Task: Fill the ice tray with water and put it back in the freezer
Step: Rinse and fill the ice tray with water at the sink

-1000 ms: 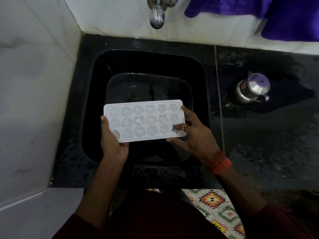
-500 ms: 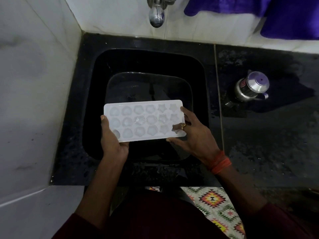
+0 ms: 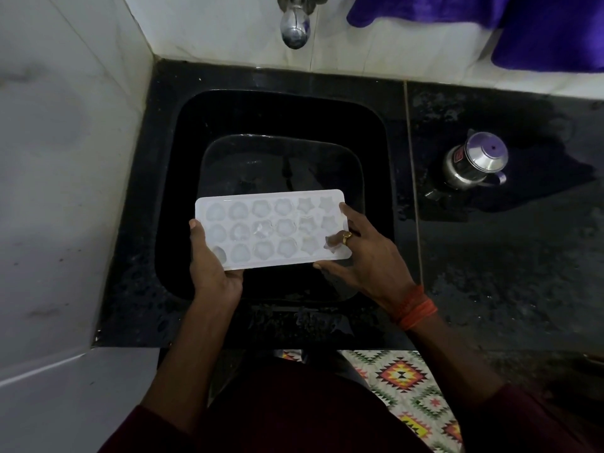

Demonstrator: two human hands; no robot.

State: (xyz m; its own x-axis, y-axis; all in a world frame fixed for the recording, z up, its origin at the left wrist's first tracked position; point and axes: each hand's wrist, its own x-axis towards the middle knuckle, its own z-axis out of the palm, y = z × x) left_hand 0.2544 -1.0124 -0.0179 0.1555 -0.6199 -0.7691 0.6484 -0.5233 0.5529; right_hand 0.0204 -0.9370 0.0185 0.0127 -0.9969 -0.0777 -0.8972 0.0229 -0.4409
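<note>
We hold the white ice tray (image 3: 271, 228) level above the black sink (image 3: 281, 119), left hand (image 3: 212, 266) and right hand (image 3: 362, 256) each pinching one end; its moulded cells look glossy, contents unclear; the tap (image 3: 295, 27) stands well beyond.

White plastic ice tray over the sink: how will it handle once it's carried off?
The white plastic ice tray looks thin, so probably light and a bit flexible. Both the left hand and right hand support its ends; the shallow open cups would likely spill if tilted.
</note>
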